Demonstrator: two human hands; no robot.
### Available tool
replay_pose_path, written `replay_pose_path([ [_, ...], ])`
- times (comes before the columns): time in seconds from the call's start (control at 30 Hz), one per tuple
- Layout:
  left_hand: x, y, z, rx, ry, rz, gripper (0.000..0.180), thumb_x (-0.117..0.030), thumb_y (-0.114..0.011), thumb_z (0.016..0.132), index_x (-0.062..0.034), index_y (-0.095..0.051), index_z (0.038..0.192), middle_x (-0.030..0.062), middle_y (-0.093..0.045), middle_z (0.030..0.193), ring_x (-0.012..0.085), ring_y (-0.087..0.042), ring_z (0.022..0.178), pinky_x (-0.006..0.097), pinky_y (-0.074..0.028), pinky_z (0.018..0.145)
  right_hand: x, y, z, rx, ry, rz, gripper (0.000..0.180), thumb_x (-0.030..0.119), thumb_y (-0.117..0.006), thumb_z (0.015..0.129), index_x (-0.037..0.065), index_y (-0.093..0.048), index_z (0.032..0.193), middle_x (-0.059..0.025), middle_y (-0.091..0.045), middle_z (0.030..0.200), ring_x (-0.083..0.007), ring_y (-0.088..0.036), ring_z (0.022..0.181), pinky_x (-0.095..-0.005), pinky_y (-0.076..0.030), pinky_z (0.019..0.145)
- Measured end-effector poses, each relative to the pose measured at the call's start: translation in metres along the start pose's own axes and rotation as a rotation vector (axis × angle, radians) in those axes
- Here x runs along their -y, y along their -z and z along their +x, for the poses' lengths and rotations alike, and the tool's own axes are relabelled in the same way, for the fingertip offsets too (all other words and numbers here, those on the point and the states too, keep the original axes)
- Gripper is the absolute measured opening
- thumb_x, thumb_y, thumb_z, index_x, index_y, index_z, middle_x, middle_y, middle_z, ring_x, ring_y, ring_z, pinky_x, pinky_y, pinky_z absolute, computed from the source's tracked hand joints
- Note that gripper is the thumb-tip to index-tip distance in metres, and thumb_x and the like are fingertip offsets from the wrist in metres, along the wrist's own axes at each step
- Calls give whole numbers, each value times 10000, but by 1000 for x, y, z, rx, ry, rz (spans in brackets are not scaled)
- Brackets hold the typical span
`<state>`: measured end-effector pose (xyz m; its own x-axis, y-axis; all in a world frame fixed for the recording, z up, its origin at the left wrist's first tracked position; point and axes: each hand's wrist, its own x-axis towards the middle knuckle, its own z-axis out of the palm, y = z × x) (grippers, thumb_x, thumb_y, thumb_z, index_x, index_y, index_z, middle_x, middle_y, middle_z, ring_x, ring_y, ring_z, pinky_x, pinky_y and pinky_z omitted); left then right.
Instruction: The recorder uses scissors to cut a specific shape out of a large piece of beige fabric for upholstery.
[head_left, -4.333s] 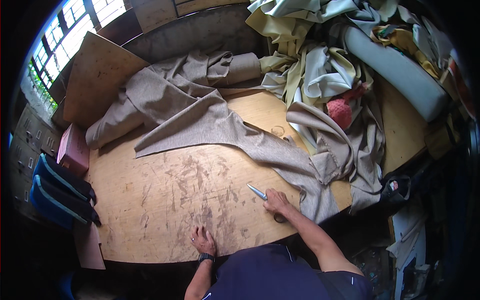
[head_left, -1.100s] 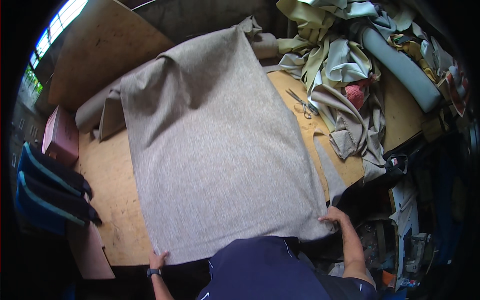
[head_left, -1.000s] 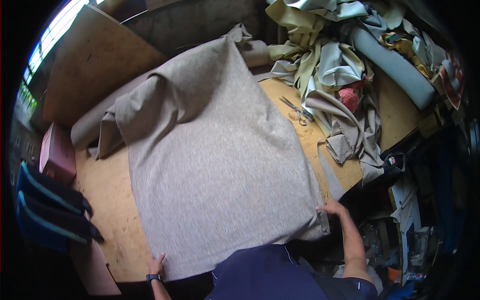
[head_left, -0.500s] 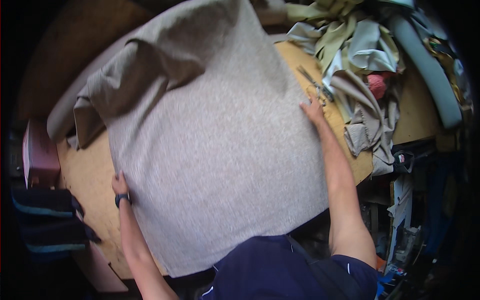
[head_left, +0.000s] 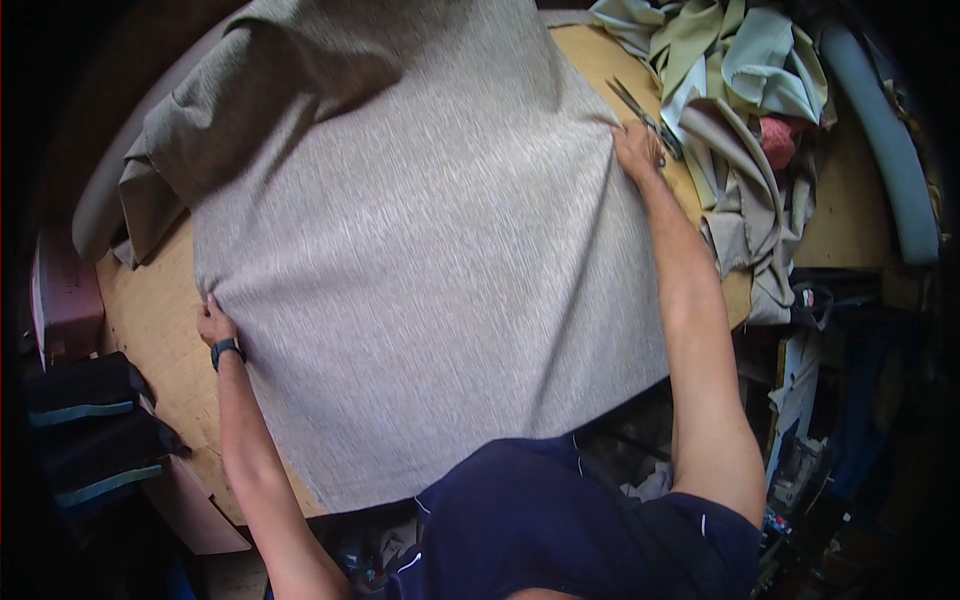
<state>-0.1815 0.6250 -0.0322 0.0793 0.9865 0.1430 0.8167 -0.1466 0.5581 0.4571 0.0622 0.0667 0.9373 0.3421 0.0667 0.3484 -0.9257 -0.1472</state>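
A wide sheet of grey-beige woven fabric (head_left: 430,280) lies over the wooden table, its near edge reaching my waist. My left hand (head_left: 214,322), with a dark watch on the wrist, pinches its left edge. Farther off, my right hand (head_left: 637,150) grips the right edge, and creases run across the cloth from both grips. A pair of scissors (head_left: 645,118) lies on the table beside my right hand, partly hidden by it. At the far left the fabric is bunched up in dark folds (head_left: 235,120).
The wooden table (head_left: 150,310) shows along both sides of the fabric. Scraps of green, white and beige cloth (head_left: 745,75) are heaped at the far right, beside a grey-blue roll (head_left: 885,140). A pink box (head_left: 68,290) and dark folded items (head_left: 95,425) stand at the left.
My right hand has closed on the fabric's right edge and both hands have moved farther away. The cloth now shows pulled creases between them.
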Motion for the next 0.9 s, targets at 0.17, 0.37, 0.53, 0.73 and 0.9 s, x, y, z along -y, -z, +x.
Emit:
replay_pose_path([
  [0.17, 0, 2, 22, 97, 14, -113, 437, -378, -714, 857, 53, -681, 923, 167, -707, 869, 230, -641, 815, 368, -495, 776, -6, 1, 1, 242, 28, 343, 492, 298, -653, 824, 25, -637, 1233, -197, -678, 1160, -344, -642, 1085, -411, -472, 960],
  [0.37, -40, -7, 59, 202, 57, -21, 394, -340, -735, 837, 23, -695, 984, 138, -715, 910, 224, -649, 843, 351, -494, 797, 21, -14, 24, 212, -106, 531, 419, 252, -693, 829, 15, -678, 1175, -182, -713, 1063, -291, -674, 1011, -385, -494, 917],
  [0.53, -63, -25, 58, 25, 52, -52, 382, -408, -679, 867, -37, -675, 958, 145, -707, 889, 293, -668, 863, 398, -496, 777, 30, -27, 58, 172, -164, 449, 375, 263, -691, 853, 17, -696, 1136, -151, -731, 996, -271, -696, 888, -378, -505, 841],
  [0.73, -68, -49, 58, -190, -18, -16, 401, -453, -626, 910, -74, -664, 1035, 118, -712, 984, 300, -666, 920, 401, -491, 808, 45, -61, 84, 64, -137, 424, 372, 327, -655, 881, 61, -698, 1137, -184, -717, 1026, -309, -683, 969, -409, -496, 864],
  [0.9, -49, -59, 78, -163, 7, 47, 453, -436, -657, 911, -37, -676, 1125, 131, -702, 1065, 264, -652, 988, 375, -487, 884, 44, -67, 89, 66, 60, 585, 423, 359, -659, 889, 18, -675, 1140, -170, -702, 1083, -301, -660, 1026, -385, -476, 934],
])
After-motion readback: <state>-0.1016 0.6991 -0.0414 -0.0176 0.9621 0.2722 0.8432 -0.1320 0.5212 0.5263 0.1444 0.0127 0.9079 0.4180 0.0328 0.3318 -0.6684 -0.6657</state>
